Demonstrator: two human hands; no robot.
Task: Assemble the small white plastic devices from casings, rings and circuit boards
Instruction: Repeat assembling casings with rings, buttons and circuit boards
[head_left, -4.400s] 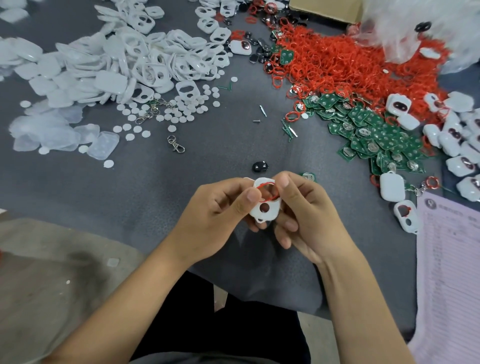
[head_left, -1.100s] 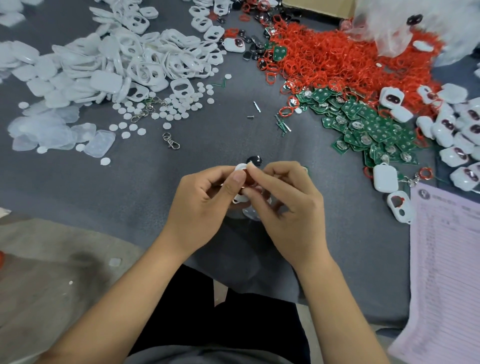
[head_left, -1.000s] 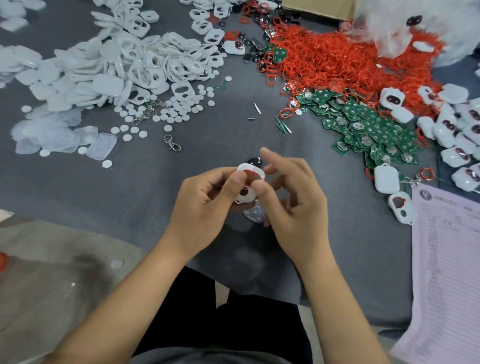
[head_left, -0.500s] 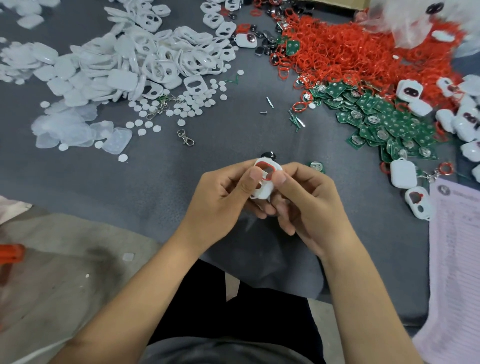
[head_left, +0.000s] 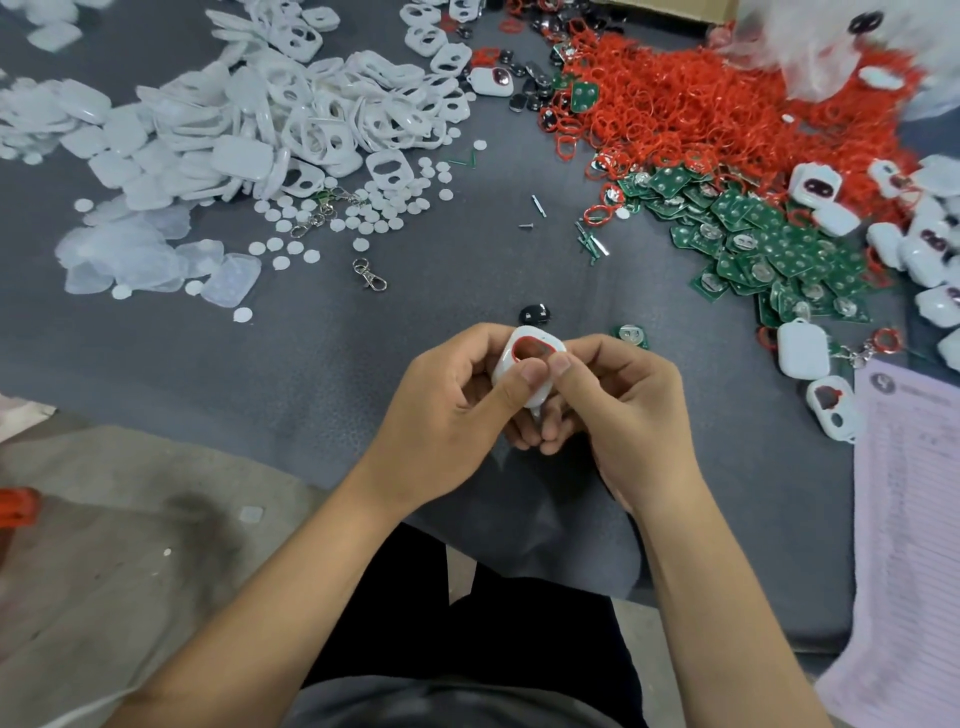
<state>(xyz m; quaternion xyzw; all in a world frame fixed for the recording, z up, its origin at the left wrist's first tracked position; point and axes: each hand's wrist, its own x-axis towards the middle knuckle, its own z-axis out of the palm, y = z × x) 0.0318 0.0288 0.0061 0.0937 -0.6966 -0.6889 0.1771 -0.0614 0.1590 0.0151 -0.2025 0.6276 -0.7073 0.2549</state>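
Here both hands, left hand (head_left: 447, 400) and right hand (head_left: 618, 410), pinch a white casing (head_left: 524, 364) with a red ring (head_left: 530, 344) above the counter (head_left: 415, 332).

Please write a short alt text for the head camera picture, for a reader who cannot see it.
Both hands, left hand and right hand, hold a white casing with a red ring in its opening, thumbs pressing on it, above a grey table. Behind lie piles of white casings, red rings and green circuit boards.
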